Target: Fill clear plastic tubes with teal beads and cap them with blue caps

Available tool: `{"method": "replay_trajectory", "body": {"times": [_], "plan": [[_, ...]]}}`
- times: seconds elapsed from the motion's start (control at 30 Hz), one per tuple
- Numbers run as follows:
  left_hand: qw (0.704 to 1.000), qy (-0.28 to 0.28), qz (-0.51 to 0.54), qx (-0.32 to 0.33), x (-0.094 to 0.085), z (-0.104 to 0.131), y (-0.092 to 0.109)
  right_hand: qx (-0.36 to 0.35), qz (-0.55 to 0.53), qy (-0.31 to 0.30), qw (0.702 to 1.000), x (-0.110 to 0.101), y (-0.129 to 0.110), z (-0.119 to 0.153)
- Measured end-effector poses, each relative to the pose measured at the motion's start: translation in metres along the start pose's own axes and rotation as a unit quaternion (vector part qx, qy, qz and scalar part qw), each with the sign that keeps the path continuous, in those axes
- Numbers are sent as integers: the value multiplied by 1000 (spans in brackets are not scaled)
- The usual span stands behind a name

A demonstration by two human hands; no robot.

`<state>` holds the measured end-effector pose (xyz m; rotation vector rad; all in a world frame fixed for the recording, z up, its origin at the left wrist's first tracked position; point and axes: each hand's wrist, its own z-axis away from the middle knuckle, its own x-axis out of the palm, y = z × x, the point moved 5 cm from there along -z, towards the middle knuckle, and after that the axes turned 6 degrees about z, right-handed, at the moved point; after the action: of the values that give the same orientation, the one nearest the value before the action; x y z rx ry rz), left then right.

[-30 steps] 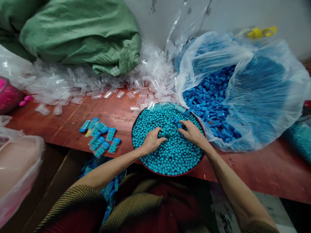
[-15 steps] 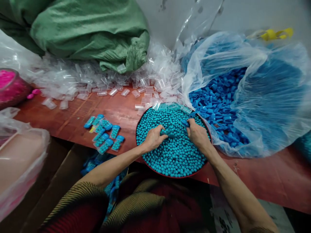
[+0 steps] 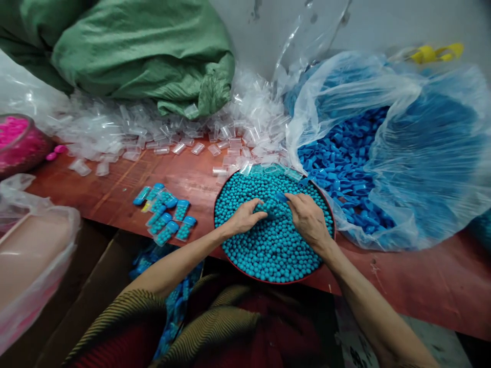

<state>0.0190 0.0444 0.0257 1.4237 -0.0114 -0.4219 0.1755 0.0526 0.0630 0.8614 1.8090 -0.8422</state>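
A round red-rimmed tray (image 3: 276,255) full of small turquoise balls sits at the table's front edge. Over its left half, my left hand (image 3: 247,215) is closed around a clear container holding turquoise balls, hard to tell from the balls beneath. My right hand (image 3: 307,217), over the right half, pinches a blue cap (image 3: 282,197) just right of that container; the two look apart. Several clear empty containers (image 3: 270,168) lie on the tray's far edge. Left of the tray, several filled containers with blue caps (image 3: 164,232) rest on the red table (image 3: 115,189).
A plastic bag of blue caps (image 3: 345,163) stands right of the tray. Clear containers (image 3: 245,133) are heaped along the back below a green sack (image 3: 146,51). A bowl of pink pieces (image 3: 19,143) is at far left, above a plastic-lined box (image 3: 38,240).
My right hand has moved left with the blue cap, closer to my left hand. My left hand has hardly moved.
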Motion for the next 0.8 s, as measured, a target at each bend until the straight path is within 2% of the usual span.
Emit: {"method": "replay_trajectory", "body": {"times": [0.07,0.13,0.27,0.43,0.53,0.63,0.7,0.8], "plan": [[999,-24,34,3,1,0,3,-25,-92,19,995,-2,-7,2],[998,-26,54,5,-2,2,4,-39,-149,9,988,-3,-9,5],[998,-41,38,-8,-10,7,3,-31,-178,-33,983,-5,-1,10],[998,-57,22,23,-8,11,5,39,-252,21,967,-13,-4,7],[997,-65,35,29,-6,13,6,12,-265,6,964,-8,-13,7],[996,-73,44,9,-8,15,2,-17,-258,-33,965,-7,-11,11],[995,-77,55,-2,-9,17,1,7,-264,-41,964,-8,-5,13],[992,-92,87,-3,-6,19,3,94,-301,-23,949,-8,-3,14]]}}
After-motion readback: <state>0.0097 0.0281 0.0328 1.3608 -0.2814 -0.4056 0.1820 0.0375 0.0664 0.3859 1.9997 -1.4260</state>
